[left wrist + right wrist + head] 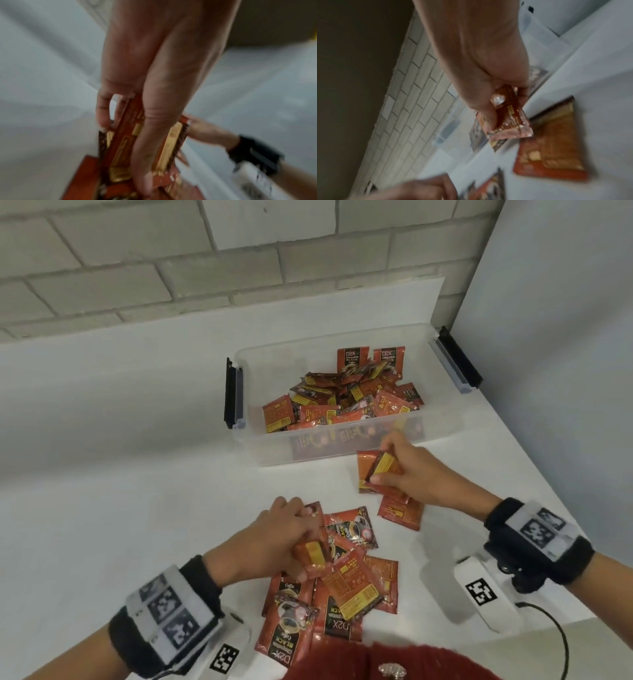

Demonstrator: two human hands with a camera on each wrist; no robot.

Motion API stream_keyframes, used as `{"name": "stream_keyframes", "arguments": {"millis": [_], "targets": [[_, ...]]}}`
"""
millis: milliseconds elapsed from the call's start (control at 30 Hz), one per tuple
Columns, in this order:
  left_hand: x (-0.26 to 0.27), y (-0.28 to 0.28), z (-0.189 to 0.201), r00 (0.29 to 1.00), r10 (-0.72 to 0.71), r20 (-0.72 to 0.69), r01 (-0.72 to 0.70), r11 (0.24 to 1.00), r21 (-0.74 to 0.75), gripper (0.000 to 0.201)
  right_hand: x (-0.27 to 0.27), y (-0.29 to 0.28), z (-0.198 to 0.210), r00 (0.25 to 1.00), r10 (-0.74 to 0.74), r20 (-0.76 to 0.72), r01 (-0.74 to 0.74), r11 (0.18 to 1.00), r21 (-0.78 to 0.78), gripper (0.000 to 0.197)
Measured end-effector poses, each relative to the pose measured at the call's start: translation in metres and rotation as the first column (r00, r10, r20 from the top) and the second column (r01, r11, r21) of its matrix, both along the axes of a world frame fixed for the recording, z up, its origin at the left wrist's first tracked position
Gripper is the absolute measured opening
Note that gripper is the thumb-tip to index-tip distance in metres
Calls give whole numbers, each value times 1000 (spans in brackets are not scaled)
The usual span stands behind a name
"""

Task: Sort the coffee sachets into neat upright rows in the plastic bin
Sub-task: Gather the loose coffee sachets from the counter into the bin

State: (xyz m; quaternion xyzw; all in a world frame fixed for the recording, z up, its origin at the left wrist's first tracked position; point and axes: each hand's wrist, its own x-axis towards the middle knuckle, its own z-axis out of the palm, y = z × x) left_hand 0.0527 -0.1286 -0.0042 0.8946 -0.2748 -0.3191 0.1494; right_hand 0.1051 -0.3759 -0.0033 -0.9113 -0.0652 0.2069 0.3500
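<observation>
The left hand pinches a small stack of sachets over the loose pile nearest the person; square their edges before lifting. Farther out, the right hand grips what looks like several more sachets, blurred, just before the plastic bin, whose contents lie mostly jumbled; stand each stack upright against a wall.

Head view looks down from above; wrist views close along hands, sharing sachets.
</observation>
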Motion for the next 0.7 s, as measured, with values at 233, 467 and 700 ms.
{"name": "stream_keyframes", "arguments": {"millis": [233, 467, 700], "targets": [[17, 4, 4, 974, 185, -127, -200, 973, -115, 44, -32, -33, -7, 975, 144, -170, -199, 909, -366, 72], [29, 5, 1, 995, 90, -32, -88, 995, 50, 42, -19, -34, 4, 989, 85, -121, -104, 981, -164, 40], [38, -5, -2, 966, 253, -49, -256, 964, -77, 35, -28, 22, 3, 842, 477, -250, -510, 856, -86, 70]]}}
